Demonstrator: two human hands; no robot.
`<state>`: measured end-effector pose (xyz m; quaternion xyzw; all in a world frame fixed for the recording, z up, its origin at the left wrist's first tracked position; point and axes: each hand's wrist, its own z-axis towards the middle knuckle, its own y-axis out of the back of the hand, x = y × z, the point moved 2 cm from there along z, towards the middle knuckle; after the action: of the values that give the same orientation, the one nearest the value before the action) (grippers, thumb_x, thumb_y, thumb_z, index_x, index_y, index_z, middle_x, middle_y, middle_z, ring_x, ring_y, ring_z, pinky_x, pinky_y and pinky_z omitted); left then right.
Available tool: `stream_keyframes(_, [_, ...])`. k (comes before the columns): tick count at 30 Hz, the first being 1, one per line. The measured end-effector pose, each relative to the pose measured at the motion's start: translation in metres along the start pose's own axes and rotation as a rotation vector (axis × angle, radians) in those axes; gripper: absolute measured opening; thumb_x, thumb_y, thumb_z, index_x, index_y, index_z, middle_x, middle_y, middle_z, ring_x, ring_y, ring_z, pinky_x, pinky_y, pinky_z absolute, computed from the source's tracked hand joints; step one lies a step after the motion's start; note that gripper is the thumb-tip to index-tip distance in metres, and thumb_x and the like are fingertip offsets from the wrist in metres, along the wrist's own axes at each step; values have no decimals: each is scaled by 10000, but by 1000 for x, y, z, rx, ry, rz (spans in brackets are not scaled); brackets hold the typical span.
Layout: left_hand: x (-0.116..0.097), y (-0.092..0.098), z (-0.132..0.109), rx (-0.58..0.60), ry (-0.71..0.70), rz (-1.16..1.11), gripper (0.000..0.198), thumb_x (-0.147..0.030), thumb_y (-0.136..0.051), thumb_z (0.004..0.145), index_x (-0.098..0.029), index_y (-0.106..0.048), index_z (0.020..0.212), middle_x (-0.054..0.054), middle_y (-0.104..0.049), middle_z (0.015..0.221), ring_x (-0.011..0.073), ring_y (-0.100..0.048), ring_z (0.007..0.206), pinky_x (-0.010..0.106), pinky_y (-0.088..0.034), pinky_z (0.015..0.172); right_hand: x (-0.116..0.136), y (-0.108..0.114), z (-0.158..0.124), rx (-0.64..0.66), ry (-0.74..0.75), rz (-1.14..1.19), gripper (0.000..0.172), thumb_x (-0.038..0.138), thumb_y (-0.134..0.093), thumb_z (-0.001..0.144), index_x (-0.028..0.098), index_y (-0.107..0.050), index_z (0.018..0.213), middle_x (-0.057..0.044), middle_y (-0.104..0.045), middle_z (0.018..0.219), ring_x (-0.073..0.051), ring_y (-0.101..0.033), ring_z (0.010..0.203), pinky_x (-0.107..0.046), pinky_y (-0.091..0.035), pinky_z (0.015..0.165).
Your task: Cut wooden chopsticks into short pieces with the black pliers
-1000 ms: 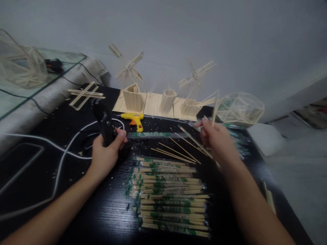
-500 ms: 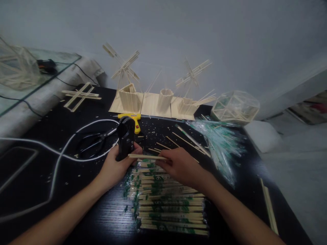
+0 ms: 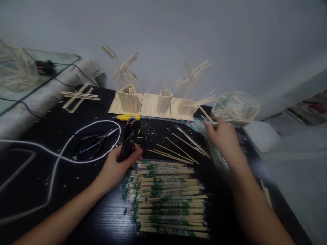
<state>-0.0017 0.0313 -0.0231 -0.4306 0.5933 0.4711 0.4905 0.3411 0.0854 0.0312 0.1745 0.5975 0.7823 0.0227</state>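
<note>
My left hand (image 3: 122,160) is wrapped around a black plier-like hand tool (image 3: 129,137), held upright; its exact kind is unclear. To the right, my right hand (image 3: 224,141) pinches a wooden chopstick (image 3: 205,113) above the heap of clear and green plastic wrappers (image 3: 217,158), partly covering them. Between my forearms lies a stack of wrapped chopsticks (image 3: 171,204). Several bare chopsticks (image 3: 176,153) are spread just beyond it. A yellow glue gun (image 3: 127,117) is partly hidden behind the black tool.
Stick-built models on wooden bases (image 3: 155,105) line the back of the black table (image 3: 102,221). A stick cross (image 3: 80,97) and black-handled pliers (image 3: 94,143) lie left, by a looping white cable (image 3: 55,170). A faceted stick frame (image 3: 236,107) stands at the right.
My right hand has moved from beside the black tool, over the stack, out to the wrappers at the right, with a chopstick in its fingers. My left hand has barely moved, its tool slightly turned.
</note>
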Motion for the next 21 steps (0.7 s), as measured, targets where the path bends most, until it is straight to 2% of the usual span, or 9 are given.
stream_keyframes(3, [1, 1, 1, -12, 1, -13, 292, -456, -661, 900, -178, -636, 816, -28, -622, 686, 96, -493, 587, 228, -418, 595, 25, -3, -13, 85, 187, 211, 350, 368, -432, 1010, 158, -678, 1146, -92, -710, 821, -237, -625, 706, -323, -416, 671])
stream_keyframes(6, [0, 4, 2, -55, 6, -23, 301, -467, -663, 895, -176, -631, 823, -30, -609, 668, 99, -485, 571, 233, -416, 586, 51, -8, -34, 286, 360, 329, 265, 325, -456, 1025, 189, -683, 1041, -42, -681, 790, -190, -594, 681, -292, -410, 660])
stream_keyframes(9, [-3, 5, 3, -111, 22, -38, 322, -481, -669, 882, -173, -622, 803, -26, -593, 647, 105, -478, 563, 239, -408, 569, 71, -15, -56, 468, 510, 368, 213, 263, -535, 1005, 176, -704, 910, -67, -672, 896, -186, -613, 803, -294, -443, 744])
stream_keyframes(11, [-4, 6, 3, -135, 30, -47, 336, -490, -675, 872, -173, -614, 782, -25, -585, 638, 107, -477, 558, 240, -402, 556, 79, -18, -68, 547, 541, 357, 182, 225, -581, 985, 166, -728, 895, -84, -657, 949, -187, -618, 848, -300, -454, 779])
stream_keyframes(15, [-1, 7, 3, -160, 26, -36, 338, -502, -689, 856, -176, -621, 797, -30, -583, 640, 108, -485, 557, 237, -405, 554, 88, -20, -80, 700, 567, 323, 151, 195, -631, 962, 155, -768, 912, -74, -672, 876, -186, -630, 826, -299, -456, 769])
stream_keyframes(21, [2, 8, 3, -143, -21, 136, 308, -493, -690, 854, -186, -685, 885, -26, -624, 689, 139, -570, 659, 249, -451, 646, 90, -15, -78, 732, 573, 408, 128, 214, -668, 947, 161, -780, 917, -51, -704, 850, -168, -637, 805, -273, -444, 737])
